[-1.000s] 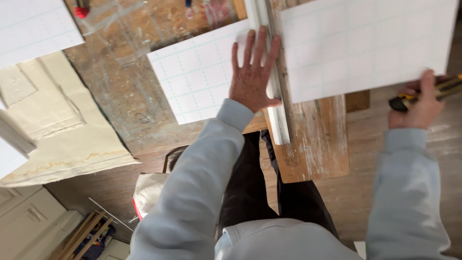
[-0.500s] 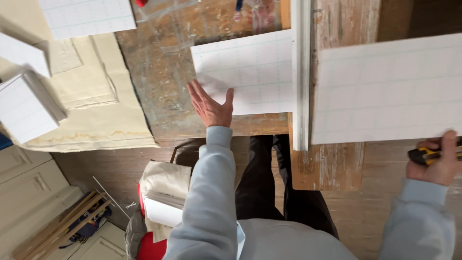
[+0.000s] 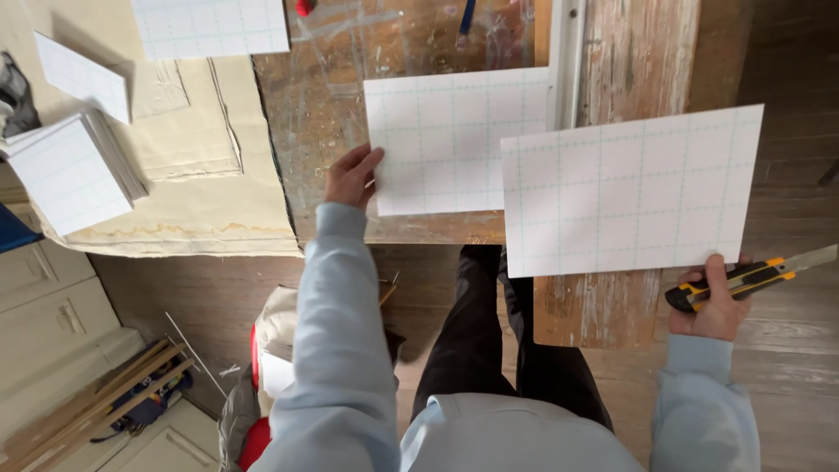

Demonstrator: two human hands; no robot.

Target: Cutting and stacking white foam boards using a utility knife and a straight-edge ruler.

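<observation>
Currently left hand (image 3: 352, 175) pinches the left edge of a gridded board (image 3: 454, 140) on the desk (image 3: 323, 105), right hand (image 3: 712, 301) grips a knife (image 3: 743, 280) plus a second board (image 3: 629, 197); both look light, stiff, dent-prone, best held by edges.

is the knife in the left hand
No, the knife sits in the right hand, pinched together with a gridded sheet, while the left hand grips the edge of another sheet.
</observation>
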